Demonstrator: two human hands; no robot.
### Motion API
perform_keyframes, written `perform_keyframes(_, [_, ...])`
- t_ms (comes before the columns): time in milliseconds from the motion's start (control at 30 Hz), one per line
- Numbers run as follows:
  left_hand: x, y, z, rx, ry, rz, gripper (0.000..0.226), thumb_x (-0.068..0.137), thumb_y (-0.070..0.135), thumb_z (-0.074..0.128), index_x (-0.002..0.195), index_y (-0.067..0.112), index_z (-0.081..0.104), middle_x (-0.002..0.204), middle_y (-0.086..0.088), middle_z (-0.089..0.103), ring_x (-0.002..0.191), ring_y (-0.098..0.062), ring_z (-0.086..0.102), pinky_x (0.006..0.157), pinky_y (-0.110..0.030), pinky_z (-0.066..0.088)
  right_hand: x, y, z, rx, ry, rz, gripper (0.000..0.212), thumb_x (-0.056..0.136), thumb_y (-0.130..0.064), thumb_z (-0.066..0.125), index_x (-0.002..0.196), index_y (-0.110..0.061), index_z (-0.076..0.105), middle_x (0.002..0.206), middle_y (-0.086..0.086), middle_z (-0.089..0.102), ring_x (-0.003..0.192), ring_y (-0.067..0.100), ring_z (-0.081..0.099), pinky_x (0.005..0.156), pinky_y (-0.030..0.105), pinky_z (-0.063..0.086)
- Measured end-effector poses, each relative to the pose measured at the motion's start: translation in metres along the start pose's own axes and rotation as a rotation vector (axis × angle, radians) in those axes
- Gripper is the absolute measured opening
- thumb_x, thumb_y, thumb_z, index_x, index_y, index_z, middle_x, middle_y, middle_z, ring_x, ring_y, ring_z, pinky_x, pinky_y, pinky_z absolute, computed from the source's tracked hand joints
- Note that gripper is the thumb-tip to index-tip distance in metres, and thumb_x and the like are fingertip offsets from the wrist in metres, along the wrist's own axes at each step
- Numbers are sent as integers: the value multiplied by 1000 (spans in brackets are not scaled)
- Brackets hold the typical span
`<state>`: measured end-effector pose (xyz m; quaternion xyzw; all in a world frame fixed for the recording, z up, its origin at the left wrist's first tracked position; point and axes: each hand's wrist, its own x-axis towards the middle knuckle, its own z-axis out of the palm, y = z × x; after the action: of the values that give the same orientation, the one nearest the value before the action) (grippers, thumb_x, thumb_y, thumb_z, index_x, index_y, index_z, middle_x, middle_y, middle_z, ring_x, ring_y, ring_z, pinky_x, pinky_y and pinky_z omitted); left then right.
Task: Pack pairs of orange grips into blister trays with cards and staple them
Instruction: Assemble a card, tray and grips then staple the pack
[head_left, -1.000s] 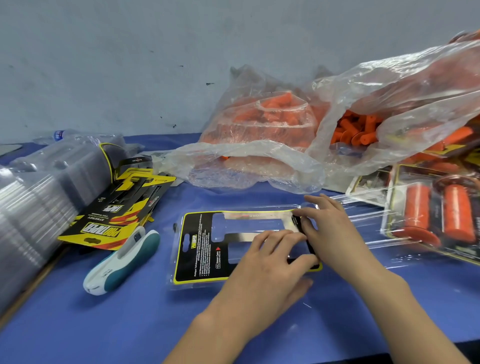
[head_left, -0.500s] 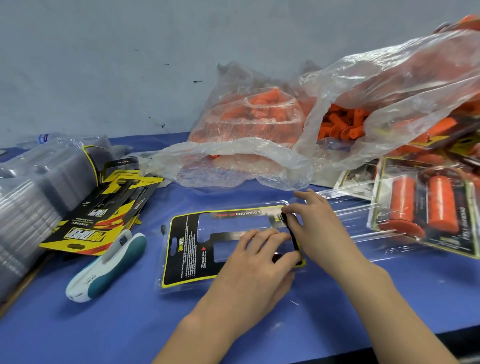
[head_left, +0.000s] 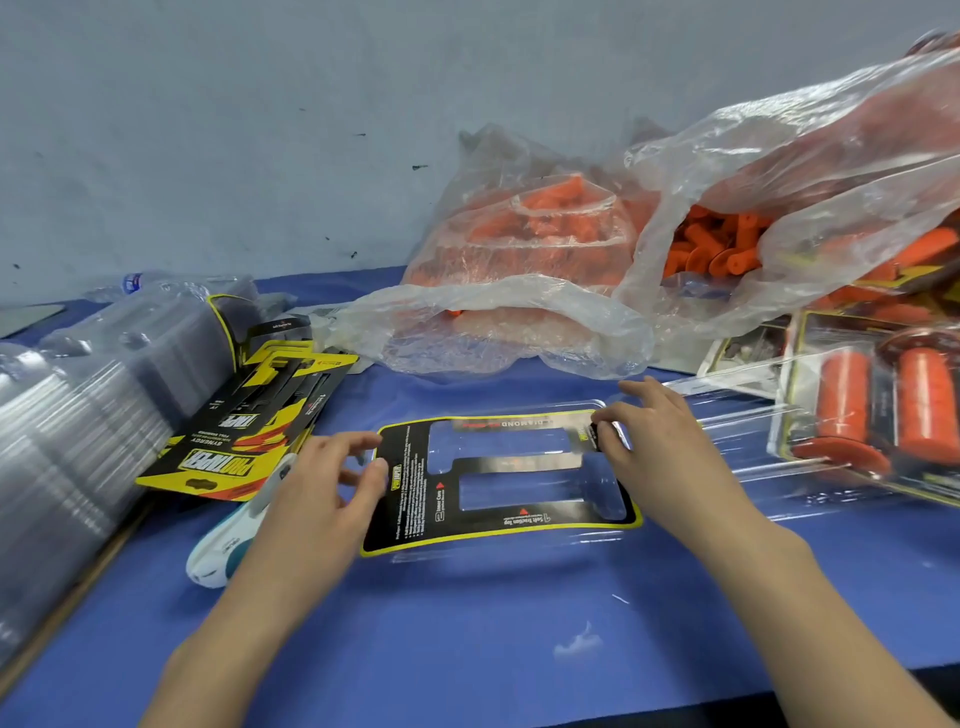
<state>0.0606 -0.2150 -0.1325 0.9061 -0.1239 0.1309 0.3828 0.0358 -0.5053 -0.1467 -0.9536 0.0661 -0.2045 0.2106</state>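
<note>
my right hand (head_left: 654, 441) pinches the card (head_left: 410, 499), left hand (head_left: 327, 483) touches it slack-fingered; uneven pushing could buckle it between my hands.

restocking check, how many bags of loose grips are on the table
2. One bag lies behind the card, mid-table; the other bag sits to its right, mouth open. More may be hidden beyond the right edge.

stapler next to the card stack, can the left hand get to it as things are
Probably yes. The stapler lies on the blue table right beside the left hand, partly hidden under its wrist, nothing on top of it. That hand only touches the card at its left edge, holding nothing.
</note>
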Motion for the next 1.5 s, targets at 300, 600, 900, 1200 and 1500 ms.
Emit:
perform_keyframes(300, [-10, -19, -6, -44, -197, -155, 25, 95, 45, 55, 119, 44, 50, 94, 10, 65, 68, 3, 60, 61, -27, 44, 0, -4, 0, -24, 38, -2, 24, 99, -22, 50, 103, -15, 73, 140, 10, 47, 135, 24, 32, 108, 32, 26])
perform_keyframes(600, [-4, -26, -3, -14, -196, -199, 34, 95, 48, 51, 128, 40, 48, 94, 12, 65, 77, -8, 65, 65, -32, 47, 2, -9, -6, 33, 64, 18, 23, 97, -22, 51, 103, -19, 73, 136, 5, 51, 129, 23, 37, 102, 35, 33])
perform_keyframes(900, [0, -26, -6, 72, -76, -145, 31, 97, 41, 51, 127, 30, 51, 88, 11, 60, 73, -16, 60, 66, -35, 44, 8, -16, -19, 198, 162, 9, 24, 96, -15, 53, 112, -18, 70, 120, 2, 60, 116, 23, 51, 91, 21, 33])
perform_keyframes(1200, [34, 30, 1, 74, 63, 63, 28, 99, 33, 50, 124, 23, 58, 106, 7, 63, 92, -7, 60, 84, -31, 45, 34, -23, -33, 262, 122, 31, 27, 99, -20, 47, 119, -19, 65, 124, 0, 60, 114, 19, 52, 92, 24, 35])
perform_keyframes(1500, [159, 41, 90, 352, -311, 100, 43, 103, 12, 34, 144, 8, 43, 146, -17, 44, 128, -33, 47, 104, -36, 38, 66, -28, -26, 304, 53, 21, 29, 100, -24, 45, 121, -20, 64, 123, 3, 60, 115, 18, 51, 90, 27, 37])
